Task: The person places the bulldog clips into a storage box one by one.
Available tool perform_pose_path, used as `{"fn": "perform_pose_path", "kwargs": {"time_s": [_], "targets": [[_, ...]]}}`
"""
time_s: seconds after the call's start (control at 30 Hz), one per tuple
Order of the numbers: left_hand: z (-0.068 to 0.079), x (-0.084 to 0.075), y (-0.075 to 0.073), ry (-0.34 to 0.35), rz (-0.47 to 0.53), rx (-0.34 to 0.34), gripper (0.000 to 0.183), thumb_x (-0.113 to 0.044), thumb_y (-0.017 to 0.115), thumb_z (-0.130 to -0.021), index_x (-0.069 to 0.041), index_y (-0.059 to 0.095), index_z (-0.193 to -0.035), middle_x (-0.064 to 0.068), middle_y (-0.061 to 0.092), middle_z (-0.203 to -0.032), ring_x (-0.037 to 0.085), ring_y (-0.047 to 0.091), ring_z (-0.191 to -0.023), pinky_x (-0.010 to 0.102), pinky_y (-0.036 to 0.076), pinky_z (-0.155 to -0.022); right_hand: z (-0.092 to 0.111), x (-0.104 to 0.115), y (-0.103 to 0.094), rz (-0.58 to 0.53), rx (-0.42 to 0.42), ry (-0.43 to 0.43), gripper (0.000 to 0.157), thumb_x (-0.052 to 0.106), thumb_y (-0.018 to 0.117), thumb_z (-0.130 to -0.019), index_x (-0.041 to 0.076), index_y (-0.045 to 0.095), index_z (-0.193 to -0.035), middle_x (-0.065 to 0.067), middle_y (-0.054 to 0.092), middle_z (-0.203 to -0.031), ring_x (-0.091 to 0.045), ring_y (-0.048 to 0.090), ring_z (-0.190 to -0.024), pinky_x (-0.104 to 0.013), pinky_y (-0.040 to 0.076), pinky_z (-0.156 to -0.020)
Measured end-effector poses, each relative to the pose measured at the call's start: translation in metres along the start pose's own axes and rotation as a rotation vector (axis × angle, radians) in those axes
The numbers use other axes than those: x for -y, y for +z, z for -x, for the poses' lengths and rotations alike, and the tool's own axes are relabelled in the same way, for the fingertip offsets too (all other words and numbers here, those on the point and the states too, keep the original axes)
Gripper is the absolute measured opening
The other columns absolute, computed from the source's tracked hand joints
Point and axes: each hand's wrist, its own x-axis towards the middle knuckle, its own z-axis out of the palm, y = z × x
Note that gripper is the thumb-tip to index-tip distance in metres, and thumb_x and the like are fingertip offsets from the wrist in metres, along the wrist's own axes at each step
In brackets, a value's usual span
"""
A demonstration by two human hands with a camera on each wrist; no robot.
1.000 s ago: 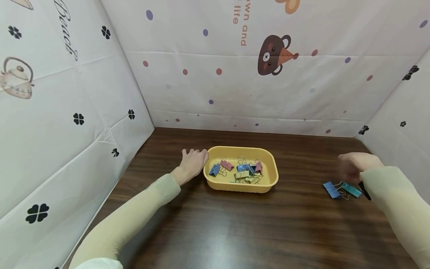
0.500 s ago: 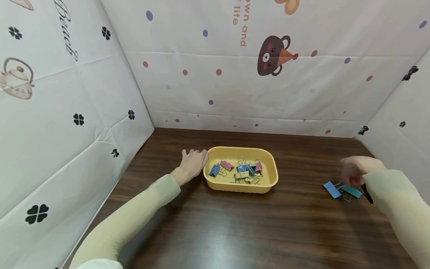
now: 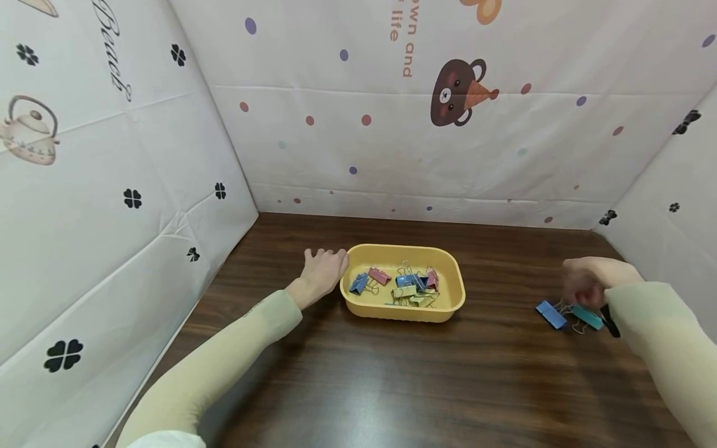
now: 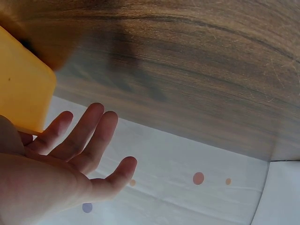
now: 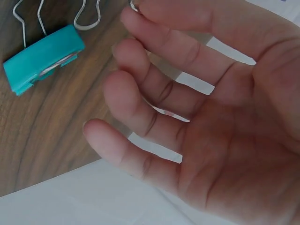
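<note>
In the head view, my left hand (image 3: 322, 274) rests against the left end of a yellow plastic tray (image 3: 403, 313). The left wrist view shows its fingers (image 4: 96, 136) loosely spread beside the tray wall (image 4: 28, 89). Inside the tray lie several binder clips in blue, pink and pale yellow. On the table at the right are a blue binder clip (image 3: 551, 315) and a teal binder clip (image 3: 588, 317). Above them, my right hand (image 3: 594, 280) has thumb and index finger pinched at a wire handle (image 5: 133, 5) that appears to be the blue clip's. Its other fingers are half bent.
Dark wood-grain table (image 3: 426, 379) carries everything. A white printed sheet (image 3: 392, 149) stands behind it, with more sheeting along the left side (image 3: 112, 249) and right side (image 3: 689, 205).
My right hand has dipped and shifted slightly at the clips, and the blue clip has slid a little to the left. My left hand and the tray have stayed put.
</note>
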Motion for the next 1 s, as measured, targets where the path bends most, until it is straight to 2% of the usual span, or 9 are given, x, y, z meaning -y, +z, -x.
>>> {"fn": "perform_pose_path", "kwargs": {"time_s": [0.17, 0.3, 0.47, 0.7, 1.0], "targets": [[0.000, 0.000, 0.000, 0.001, -0.002, 0.001, 0.041, -0.035, 0.026, -0.105, -0.013, 0.061, -0.106, 0.011, 0.070, -0.099, 0.031, 0.059, -0.094, 0.061, 0.035, -0.093, 0.004, 0.003, -0.002, -0.080, -0.018, -0.009, 0.023, -0.004, 0.045, -0.067, 0.015, 0.042, -0.055, 0.006, 0.034, -0.050, -0.004, 0.025, -0.046, -0.021, 0.022, -0.043], [0.000, 0.000, 0.001, 0.001, 0.004, 0.005, 0.040, -0.034, 0.027, -0.105, -0.013, 0.060, -0.104, 0.011, 0.070, -0.098, 0.032, 0.059, -0.093, 0.061, 0.035, -0.093, 0.003, 0.005, -0.008, -0.016, -0.063, -0.043, 0.018, 0.002, 0.052, -0.070, 0.014, 0.049, -0.056, 0.006, 0.041, -0.052, -0.004, 0.032, -0.047, -0.019, 0.029, -0.042], [0.000, 0.000, 0.000, 0.002, 0.008, 0.007, 0.039, -0.034, 0.027, -0.105, -0.013, 0.061, -0.104, 0.011, 0.070, -0.100, 0.032, 0.060, -0.095, 0.062, 0.035, -0.094, 0.000, 0.006, -0.017, 0.069, -0.111, -0.126, 0.011, 0.013, 0.061, -0.077, 0.009, 0.063, -0.066, 0.005, 0.053, -0.059, -0.006, 0.044, -0.051, -0.021, 0.038, -0.046], [0.000, 0.000, 0.001, -0.002, 0.005, -0.002, 0.040, -0.034, 0.027, -0.105, -0.013, 0.060, -0.104, 0.011, 0.070, -0.098, 0.032, 0.060, -0.094, 0.061, 0.034, -0.093, -0.004, 0.016, -0.023, 0.049, -0.110, -0.173, 0.014, 0.010, 0.058, -0.080, 0.009, 0.060, -0.066, 0.005, 0.052, -0.057, -0.006, 0.043, -0.050, -0.022, 0.035, -0.046], [0.000, 0.000, 0.001, -0.001, -0.001, -0.009, 0.039, -0.034, 0.027, -0.106, -0.014, 0.059, -0.101, 0.009, 0.069, -0.092, 0.030, 0.058, -0.089, 0.059, 0.035, -0.090, -0.003, 0.034, -0.029, 0.091, -0.173, -0.245, 0.015, 0.011, 0.060, -0.082, 0.004, 0.063, -0.070, 0.004, 0.055, -0.057, -0.007, 0.046, -0.049, -0.022, 0.037, -0.046]]}}
